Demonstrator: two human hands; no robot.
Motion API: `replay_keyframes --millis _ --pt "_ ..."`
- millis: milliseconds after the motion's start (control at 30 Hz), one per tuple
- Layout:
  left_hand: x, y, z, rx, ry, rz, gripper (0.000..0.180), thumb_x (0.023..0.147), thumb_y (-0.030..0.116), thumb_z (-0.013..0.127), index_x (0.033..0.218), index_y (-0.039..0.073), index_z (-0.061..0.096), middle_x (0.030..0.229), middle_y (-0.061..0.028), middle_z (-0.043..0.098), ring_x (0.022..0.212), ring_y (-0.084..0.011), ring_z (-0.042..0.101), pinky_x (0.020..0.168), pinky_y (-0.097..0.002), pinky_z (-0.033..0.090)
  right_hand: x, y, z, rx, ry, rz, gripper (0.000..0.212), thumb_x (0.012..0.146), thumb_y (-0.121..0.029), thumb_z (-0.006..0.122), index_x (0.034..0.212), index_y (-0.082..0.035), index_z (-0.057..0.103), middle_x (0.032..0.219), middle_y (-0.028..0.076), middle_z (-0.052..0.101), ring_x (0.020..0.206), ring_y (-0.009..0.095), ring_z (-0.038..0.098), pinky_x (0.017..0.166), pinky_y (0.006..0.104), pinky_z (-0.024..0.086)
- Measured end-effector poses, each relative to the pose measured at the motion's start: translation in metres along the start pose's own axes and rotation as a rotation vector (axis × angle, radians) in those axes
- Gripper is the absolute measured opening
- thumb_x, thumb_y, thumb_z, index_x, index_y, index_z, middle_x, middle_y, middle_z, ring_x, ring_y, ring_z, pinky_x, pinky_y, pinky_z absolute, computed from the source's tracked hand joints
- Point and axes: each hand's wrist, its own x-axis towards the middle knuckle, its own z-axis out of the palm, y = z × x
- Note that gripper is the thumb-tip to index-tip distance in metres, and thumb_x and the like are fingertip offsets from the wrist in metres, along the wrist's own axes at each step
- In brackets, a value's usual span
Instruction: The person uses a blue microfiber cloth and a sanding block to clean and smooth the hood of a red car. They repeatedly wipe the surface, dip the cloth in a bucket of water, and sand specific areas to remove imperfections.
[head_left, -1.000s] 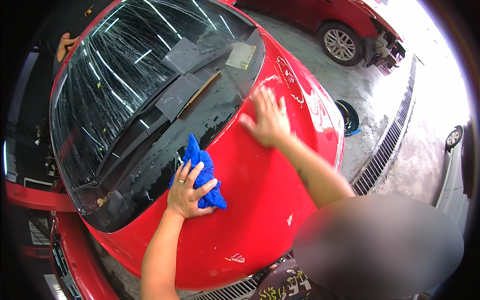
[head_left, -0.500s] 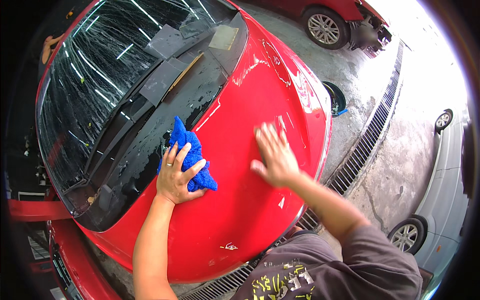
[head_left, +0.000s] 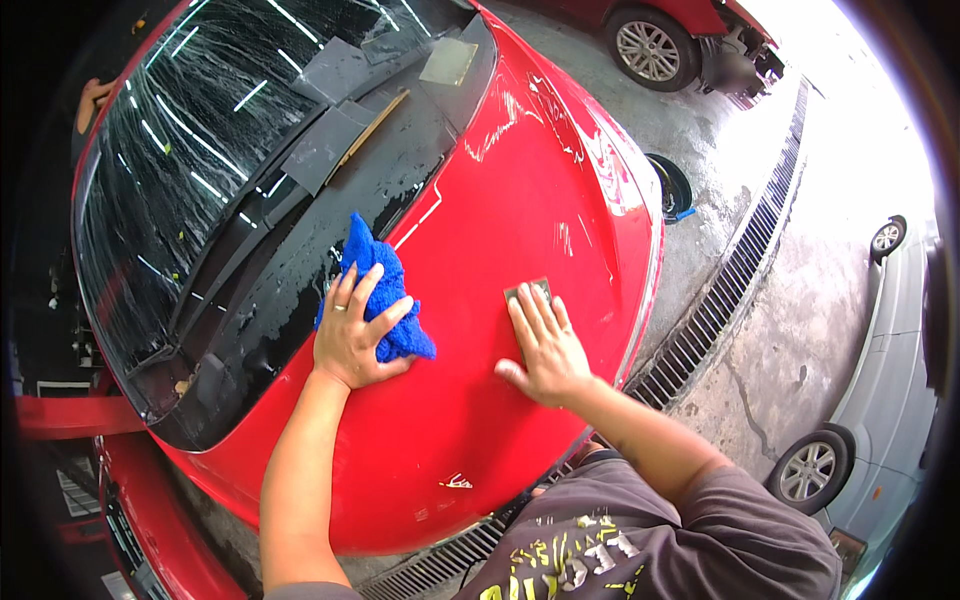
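A red car hood (head_left: 470, 240) lies under both my hands. On its edge beside the windshield, my left hand (head_left: 350, 335) rests over a bunched blue microfiber cloth (head_left: 385, 285), thumb and fingers bent around part of it. To the right, my right hand (head_left: 545, 355) lies flat on the paint with its fingers stretched out and the thumb apart. Its fingertips press on a small greyish sheet that looks like sandpaper (head_left: 540, 287), mostly hidden beneath them.
Dark sheets (head_left: 325, 150) and a pale square sheet (head_left: 448, 62) lie near the wet windshield (head_left: 190, 150). A dark bucket (head_left: 672, 188) stands on the floor by a drain grate (head_left: 720, 300). Another red car (head_left: 655, 45) and a silver car (head_left: 880, 400) stand nearby. Someone's arm (head_left: 92, 100) shows at far left.
My right hand has slid slightly back toward me, and the sheet's edge now shows past its fingertips. My left hand and the blue cloth stay nearly in place.
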Motion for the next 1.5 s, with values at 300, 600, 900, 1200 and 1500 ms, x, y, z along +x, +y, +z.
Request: replay_keyframes --millis 300,600,900,1200,1500 --pt "0.024 -0.001 0.007 -0.033 0.007 0.055 0.085 0.066 0.057 0.096 0.145 0.038 0.069 0.17 -0.0134 0.044 0.154 -0.0494 0.042 0.124 -0.068 0.039 0.296 0.16 -0.121 -0.054 0.322 0.276 0.095 0.115 -0.069 0.037 0.176 0.002 0.026 0.185 0.025 0.024 0.173 0.039 0.019 0.14 0.0568 0.017" --pt "0.001 -0.001 -0.001 -0.008 -0.005 0.014 0.08 0.07 0.06 0.092 0.143 0.034 0.069 0.168 -0.0147 0.045 0.153 -0.0496 0.043 0.125 -0.067 0.038 0.045 -0.021 -0.015 -0.014 0.048 -0.006 0.102 0.106 -0.071 0.055 0.174 0.002 0.033 0.184 0.026 0.028 0.174 0.041 0.019 0.139 0.0636 0.013" --pt "0.006 0.001 0.007 -0.022 -0.011 0.007 0.082 0.067 0.06 0.096 0.142 0.038 0.07 0.172 -0.0116 0.041 0.156 -0.0473 0.04 0.126 -0.0674 0.037 0.24 0.024 -0.049 -0.037 0.446 0.365 0.094 0.113 -0.069 0.043 0.173 0.002 0.034 0.183 0.026 0.03 0.172 0.041 0.024 0.138 0.0617 0.019" --pt "0.012 0.002 0.001 -0.015 0.029 0.028 0.081 0.069 0.06 0.094 0.143 0.038 0.069 0.17 -0.0126 0.045 0.155 -0.0471 0.041 0.126 -0.0664 0.038 0.256 0.024 -0.08 -0.05 0.436 0.311 0.097 0.111 -0.074 0.043 0.171 0.002 0.037 0.182 0.024 0.032 0.172 0.04 0.024 0.137 0.0637 0.019" --pt "-0.004 -0.001 0.0 -0.003 -0.018 -0.024 0.081 0.067 0.059 0.096 0.14 0.037 0.071 0.17 -0.0119 0.045 0.155 -0.0478 0.041 0.128 -0.0668 0.037 0.164 -0.067 -0.015 0.017 0.329 0.189 0.1 0.111 -0.073 0.043 0.175 0.002 0.032 0.183 0.025 0.03 0.173 0.04 0.02 0.137 0.0688 0.012"
